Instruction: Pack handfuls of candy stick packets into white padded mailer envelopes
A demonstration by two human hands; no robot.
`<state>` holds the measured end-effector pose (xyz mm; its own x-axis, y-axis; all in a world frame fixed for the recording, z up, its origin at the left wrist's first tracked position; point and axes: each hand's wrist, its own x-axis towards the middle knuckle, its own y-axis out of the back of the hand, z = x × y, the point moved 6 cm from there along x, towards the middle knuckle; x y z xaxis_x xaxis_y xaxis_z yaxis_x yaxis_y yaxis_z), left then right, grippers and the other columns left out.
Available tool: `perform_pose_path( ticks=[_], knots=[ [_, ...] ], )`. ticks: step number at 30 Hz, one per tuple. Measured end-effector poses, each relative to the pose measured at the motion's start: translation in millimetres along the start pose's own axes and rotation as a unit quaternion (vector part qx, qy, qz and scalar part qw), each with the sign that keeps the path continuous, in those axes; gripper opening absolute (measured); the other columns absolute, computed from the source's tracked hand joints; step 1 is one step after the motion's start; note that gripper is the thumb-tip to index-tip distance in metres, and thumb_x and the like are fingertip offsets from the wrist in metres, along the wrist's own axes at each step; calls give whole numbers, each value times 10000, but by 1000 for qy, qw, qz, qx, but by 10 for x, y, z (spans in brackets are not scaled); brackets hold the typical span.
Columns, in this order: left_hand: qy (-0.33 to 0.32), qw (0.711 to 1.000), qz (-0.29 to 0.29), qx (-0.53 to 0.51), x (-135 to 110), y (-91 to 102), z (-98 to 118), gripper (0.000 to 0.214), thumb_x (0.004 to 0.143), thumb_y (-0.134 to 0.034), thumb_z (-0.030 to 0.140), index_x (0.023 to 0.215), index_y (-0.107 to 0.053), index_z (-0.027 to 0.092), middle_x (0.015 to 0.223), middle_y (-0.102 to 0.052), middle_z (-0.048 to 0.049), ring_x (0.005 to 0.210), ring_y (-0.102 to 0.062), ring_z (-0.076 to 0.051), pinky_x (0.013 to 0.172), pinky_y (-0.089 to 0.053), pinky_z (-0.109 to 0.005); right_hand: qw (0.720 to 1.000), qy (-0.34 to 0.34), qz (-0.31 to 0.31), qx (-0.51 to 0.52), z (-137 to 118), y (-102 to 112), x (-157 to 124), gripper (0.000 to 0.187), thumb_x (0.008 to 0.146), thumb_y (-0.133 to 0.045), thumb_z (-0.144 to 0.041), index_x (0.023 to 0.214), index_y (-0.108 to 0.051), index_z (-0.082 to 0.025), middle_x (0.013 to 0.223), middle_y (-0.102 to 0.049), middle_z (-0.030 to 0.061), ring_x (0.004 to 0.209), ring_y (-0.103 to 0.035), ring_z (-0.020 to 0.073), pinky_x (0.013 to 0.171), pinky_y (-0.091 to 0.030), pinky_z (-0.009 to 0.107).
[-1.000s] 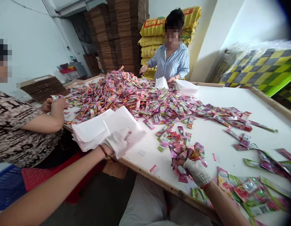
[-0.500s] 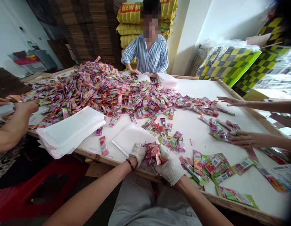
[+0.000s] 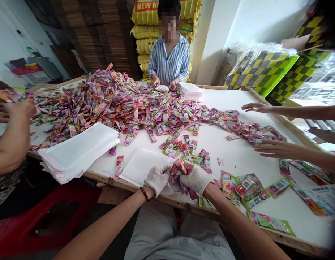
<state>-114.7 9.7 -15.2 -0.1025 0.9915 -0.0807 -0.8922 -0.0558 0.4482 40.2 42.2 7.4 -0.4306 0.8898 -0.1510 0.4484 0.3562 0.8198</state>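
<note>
My left hand, in a white knit glove, is closed on the left side of a bunch of snack sachets. From the other side my right hand, gloved alike, grips the same bunch. The small packets are pink, red, green and purple, and they jut out between my fingers. A white padded envelope lies flat on the table, partly behind my left hand. Loose sachets lie just beyond the bunch, and more spread to the right of my right hand.
A large heap of sachets covers the table's far left. Stacked white envelopes overhang the front edge. A co-worker sits opposite by another envelope stack. Other people's hands reach in at left and right.
Both my hands still hold the bunch, shifted slightly. At left, a co-worker's hand has lifted a handful of packets. At right, the other person's hands and some sachets have moved away from me.
</note>
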Motion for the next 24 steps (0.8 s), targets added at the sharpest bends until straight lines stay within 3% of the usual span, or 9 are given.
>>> perform_pose_path(
  ticks=[2, 6, 9, 13, 16, 19, 21, 24],
  knots=[
    [29, 999, 7, -27, 27, 11, 60, 229, 788, -532, 316, 697, -656, 146, 616, -619, 17, 637, -545, -135, 577, -404, -208, 999, -23, 1, -45, 8, -10, 29, 367, 727, -575, -329, 1081, -625, -247, 914, -718, 58, 793, -665, 224, 688, -476, 305],
    [85, 994, 23, -65, 128, -2, 262, 205, 765, -522, 256, 584, -539, 161, 538, -536, 33, 522, -467, -99, 512, -354, -199, 986, 41, 10, -159, -232, -25, 29, 410, 714, -581, -369, 1094, -603, -217, 1015, -698, 112, 889, -666, 279, 732, -474, 360],
    [34, 994, 60, 86, 135, -10, 442, 212, 812, -495, 254, 634, -575, 171, 632, -611, -7, 600, -530, -126, 565, -360, -220, 977, 71, -32, -198, -365, -78, 89, 343, 720, -581, -368, 1025, -628, -219, 993, -698, 120, 895, -667, 308, 720, -471, 383],
    [-36, 943, 107, 313, 80, -65, 476, 226, 890, -435, 277, 893, -648, 200, 871, -695, -65, 791, -612, -181, 670, -379, -262, 981, 49, -41, -185, -316, -91, 125, 381, 727, -579, -362, 1068, -606, -194, 955, -688, 133, 849, -667, 307, 689, -463, 374],
    [-38, 931, 100, 348, 94, -102, 362, 252, 923, -401, 288, 971, -634, 206, 927, -700, -65, 826, -628, -195, 682, -387, -276, 986, 68, 31, -152, -248, -53, -19, 504, 713, -574, -313, 1192, -535, -160, 1053, -655, 138, 907, -640, 291, 754, -459, 367],
    [-54, 941, 88, 321, 112, -103, 315, 243, 933, -408, 299, 997, -627, 216, 968, -707, -48, 875, -635, -189, 720, -405, -268, 977, 132, 78, -147, -237, -49, -225, 526, 750, -573, -327, 1237, -514, -137, 1157, -605, 145, 1051, -571, 296, 878, -423, 369],
    [-66, 946, 69, 309, 101, -84, 339, 236, 934, -411, 290, 998, -629, 225, 996, -712, -38, 907, -636, -178, 749, -410, -257, 971, 150, 83, -165, -237, -50, -287, 454, 834, -518, -363, 1234, -527, -148, 1159, -595, 144, 1055, -559, 291, 880, -412, 371],
    [-73, 931, 37, 357, 40, -38, 445, 217, 916, -425, 259, 915, -638, 221, 939, -715, -46, 863, -640, -187, 703, -392, -271, 972, 116, 52, -199, -231, -48, -200, 373, 880, -474, -381, 1189, -555, -188, 1070, -618, 126, 955, -596, 281, 778, -429, 362]
  ],
)
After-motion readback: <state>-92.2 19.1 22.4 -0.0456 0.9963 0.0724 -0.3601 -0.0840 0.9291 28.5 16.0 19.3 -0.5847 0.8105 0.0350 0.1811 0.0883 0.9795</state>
